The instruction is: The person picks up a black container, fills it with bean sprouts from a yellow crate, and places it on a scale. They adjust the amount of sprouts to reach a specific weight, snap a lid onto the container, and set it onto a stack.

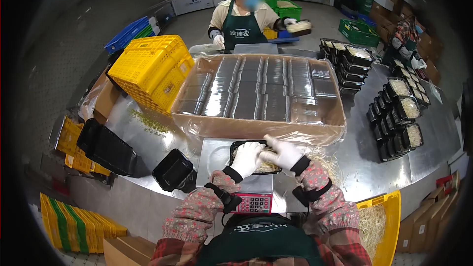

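Observation:
A black plastic tray with pale, thin sprouts in it rests on the metal plate of a scale with a red keypad. My left hand, in a white glove, lies over the tray with its fingers bent on the sprouts; whether it grips any is hidden. Beside it, my right hand, also gloved, reaches over the tray's right part with its fingers apart. Loose sprouts are scattered on the table to the right of the scale.
A large box of clear lids stands beyond the scale. Yellow crates are at left, empty black trays nearer. Filled trays are stacked at right. A co-worker across the table holds a tray; another person is farther right.

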### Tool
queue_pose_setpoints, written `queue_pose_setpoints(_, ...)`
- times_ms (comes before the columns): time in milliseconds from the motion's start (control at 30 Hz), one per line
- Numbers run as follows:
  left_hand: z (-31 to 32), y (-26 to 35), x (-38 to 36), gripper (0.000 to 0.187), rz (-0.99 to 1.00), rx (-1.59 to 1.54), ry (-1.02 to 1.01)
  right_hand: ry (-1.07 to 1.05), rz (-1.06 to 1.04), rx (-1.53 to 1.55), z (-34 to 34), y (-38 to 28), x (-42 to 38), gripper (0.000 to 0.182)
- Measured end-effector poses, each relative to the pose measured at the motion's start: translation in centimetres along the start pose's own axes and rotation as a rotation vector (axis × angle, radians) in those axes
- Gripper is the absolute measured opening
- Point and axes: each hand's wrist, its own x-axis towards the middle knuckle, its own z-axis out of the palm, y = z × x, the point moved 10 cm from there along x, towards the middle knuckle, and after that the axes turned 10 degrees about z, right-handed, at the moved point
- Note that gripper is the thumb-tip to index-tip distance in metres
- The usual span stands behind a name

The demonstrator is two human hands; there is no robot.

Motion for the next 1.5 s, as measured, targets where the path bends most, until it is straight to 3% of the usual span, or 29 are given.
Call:
queue_pose_setpoints(33, 0.5, -0.3, -0.1, 0.037, -0.028, 0.005, -0.031, 0.105, 0.025, 0.155, -3.5, 0.0, 0.6, 0.061)
queue_pose_setpoints(67, 0.0, -0.2, -0.2, 0.039, -0.036, -0.045, -0.013, 0.285, 0.041, 0.027, -6.5, 1.3, 1.5, 0.049)
queue_pose_setpoints(100, -0.7, -0.2, -0.1, 0.043, -0.057, -0.085, 0.009, 0.335, 0.156, 0.025, -9.0, 2.7, 2.4, 0.042)
queue_pose_setpoints(133, -1.3, -0.1, -0.1, 0.047, -0.079, -0.126, 0.029, 0.504, 0.109, -0.138, -10.6, 5.0, 3.6, 0.039)
queue_pose_setpoints(167, -2.2, -0.2, -0.3, 0.051, -0.092, -0.157, 0.078, 0.53, 0.183, -0.274, -12.1, 6.4, 4.5, 0.034)
queue_pose_setpoints(267, -5.6, -1.0, -0.4, 0.044, -0.2, -0.266, 0.193, 0.263, 0.479, -0.618, -11.9, 14.1, 7.1, 0.037)
queue_pose_setpoints(300, -6.8, -1.5, -0.9, 0.039, -0.256, -0.331, 0.25, 0.21, 0.507, -0.525, -11.0, 18.3, 8.1, 0.043)
queue_pose_setpoints(400, -10.8, -2.8, -3.1, 0.036, -0.333, -0.37, 0.358, 0.321, 0.398, -0.502, -11.7, 16.7, 8.0, 0.013)
queue_pose_setpoints(533, -14.4, -5.2, -7.9, 0.03, -0.435, -0.49, 0.535, 0.32, 0.464, -0.482, -13.1, 14.7, 6.4, 0.026)
queue_pose_setpoints(600, -15.3, -5.9, -9.9, 0.03, -0.487, -0.486, 0.524, 0.265, 0.458, -0.48, -13.6, 14.4, 6.2, 0.038)
queue_pose_setpoints(667, -16.4, -5.9, -11.3, 0.03, -0.583, -0.531, 0.516, 0.108, 0.399, -0.346, -13.4, 16.3, 6.7, 0.038)
queue_pose_setpoints(733, -16.7, -5.8, -12.3, 0.036, -0.607, -0.656, 0.52, 0.262, 0.215, -0.272, -15.9, 15.6, 5.6, 0.021)
queue_pose_setpoints(800, -16.1, -5.5, -12.6, 0.044, -0.7, -0.971, 0.577, 0.474, 0.107, -0.159, -19.5, 10.6, 3.1, 0.017)
queue_pose_setpoints(833, -16.0, -5.0, -12.1, 0.066, -0.692, -0.953, 0.469, 0.488, 0.029, 0.054, -20.3, 9.1, 2.2, 0.013)
queue_pose_setpoints(900, -14.0, -4.9, -11.7, 0.077, -0.732, -1.295, 0.458, 0.403, -0.15, 0.426, -19.9, -0.2, -0.7, 0.007)
queue_pose_setpoints(967, -12.1, -4.5, -10.0, 0.095, -0.77, -1.574, 0.424, 0.304, -0.42, 0.381, -17.9, -9.1, -3.5, 0.013)
queue_pose_setpoints(1000, -11.6, -4.3, -9.3, 0.095, -0.786, -1.697, 0.42, 0.22, -0.566, 0.175, -16.2, -13.2, -4.5, 0.018)
queue_pose_setpoints(1067, -10.7, -4.0, -8.2, 0.089, -0.77, -1.862, 0.415, 0.048, -0.735, 0.148, -12.4, -16.5, -5.6, 0.025)
queue_pose_setpoints(1133, -10.5, -5.0, -8.4, 0.064, -0.668, -1.745, 0.414, -0.196, -0.671, 0.062, -8.2, -15.3, -5.1, 0.055)
queue_pose_setpoints(1233, -11.2, -4.9, -9.7, 0.068, -0.677, -1.531, 0.536, -0.31, -0.321, 0.346, -6.5, -10.5, -3.5, 0.085)
queue_pose_setpoints(1333, -9.1, -6.9, -11.9, 0.067, -0.682, -1.506, 0.755, -0.212, -0.156, 0.745, -4.1, -7.4, -2.6, 0.075)
queue_pose_setpoints(1367, -8.9, -7.8, -13.1, 0.066, -0.724, -1.508, 0.863, -0.262, -0.029, 0.908, -3.3, -6.3, -2.2, 0.068)
queue_pose_setpoints(1400, -9.1, -8.6, -14.2, 0.065, -0.764, -1.508, 0.97, -0.156, 0.078, 1.012, -1.9, -3.8, -0.8, 0.063)
queue_pose_setpoints(1467, -9.2, -9.9, -15.9, 0.064, -0.812, -1.481, 1.114, 0.135, 0.034, 0.328, -1.0, -2.7, 0.7, 0.056)
queue_pose_setpoints(1500, -9.3, -10.0, -15.9, 0.064, -0.823, -1.489, 1.118, 0.127, 0.051, 0.135, -0.2, -3.6, 1.2, 0.052)
